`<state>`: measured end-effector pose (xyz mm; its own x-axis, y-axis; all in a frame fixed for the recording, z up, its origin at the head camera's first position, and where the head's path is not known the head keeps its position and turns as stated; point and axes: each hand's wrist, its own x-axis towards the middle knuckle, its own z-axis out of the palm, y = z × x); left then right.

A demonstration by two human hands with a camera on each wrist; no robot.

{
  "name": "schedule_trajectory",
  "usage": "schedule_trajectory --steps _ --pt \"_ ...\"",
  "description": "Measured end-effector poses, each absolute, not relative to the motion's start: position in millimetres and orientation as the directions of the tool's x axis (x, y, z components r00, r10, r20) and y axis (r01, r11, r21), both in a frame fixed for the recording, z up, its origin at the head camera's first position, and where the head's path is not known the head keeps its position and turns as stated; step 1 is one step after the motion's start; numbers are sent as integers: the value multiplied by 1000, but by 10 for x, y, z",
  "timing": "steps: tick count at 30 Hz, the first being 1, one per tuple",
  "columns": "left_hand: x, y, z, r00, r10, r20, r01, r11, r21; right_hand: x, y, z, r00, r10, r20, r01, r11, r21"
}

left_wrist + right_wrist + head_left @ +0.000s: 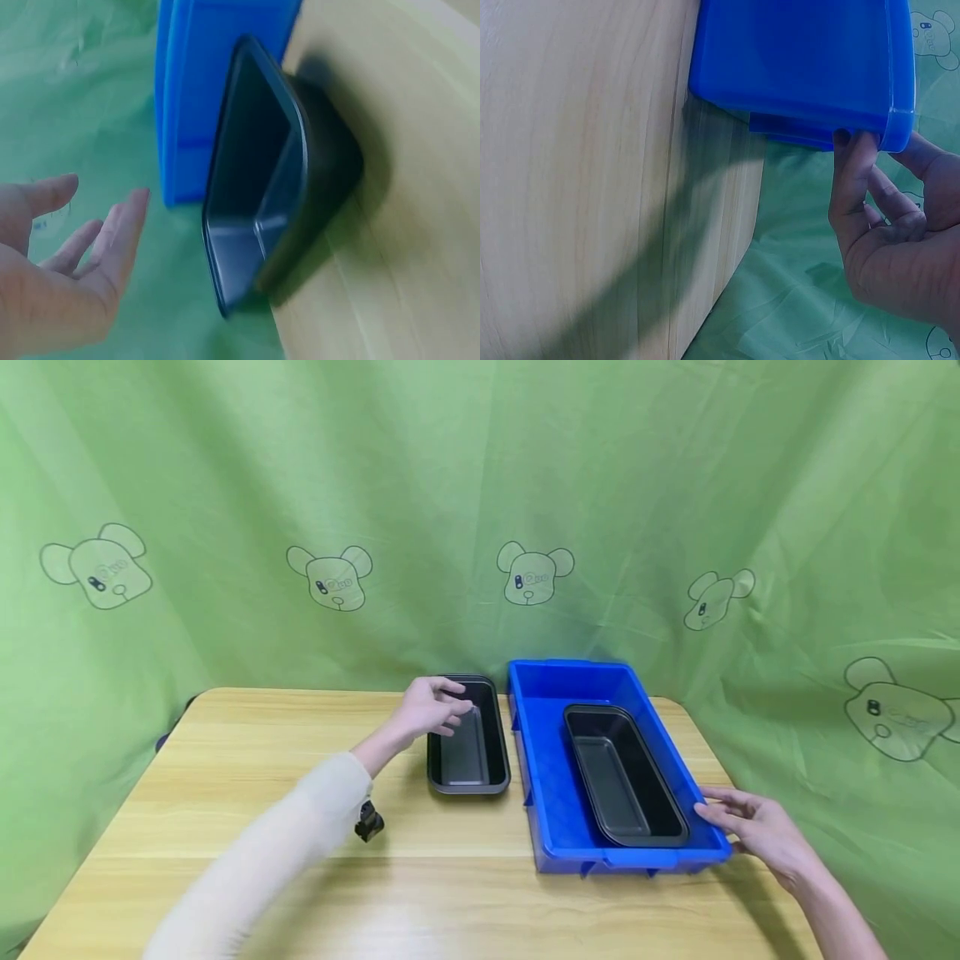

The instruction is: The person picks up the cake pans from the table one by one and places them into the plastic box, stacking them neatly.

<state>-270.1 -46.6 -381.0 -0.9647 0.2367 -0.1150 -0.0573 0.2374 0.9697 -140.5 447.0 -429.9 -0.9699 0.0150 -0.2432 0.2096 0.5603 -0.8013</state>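
A dark grey loaf pan stands on the table just left of a blue plastic bin. Above that pan hovers my left hand, its fingers loosely bent and holding nothing. In the left wrist view, a gap shows between the left hand and the pan. A second dark loaf pan lies inside the bin, toward its right side. At the bin's near right corner, my right hand pinches the rim. The right wrist view shows the right hand with bent fingers against the underside of the bin's rim.
The wooden table carries both the bin and the left pan. A green curtain with bear-head drawings hangs close behind and beside it. A small black device is on the left wrist.
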Motion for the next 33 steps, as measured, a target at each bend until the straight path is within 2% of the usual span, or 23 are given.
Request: schedule_trajectory --steps 15,33 --pt "-2862 -917 -4156 -974 123 -191 -159 231 960 -1404 4475 -4308 -969 12 -246 212 546 -810" --pt "-2885 -958 -4671 -965 77 -249 -235 156 959 -1387 4466 -4287 -970 14 -244 210 557 -804"
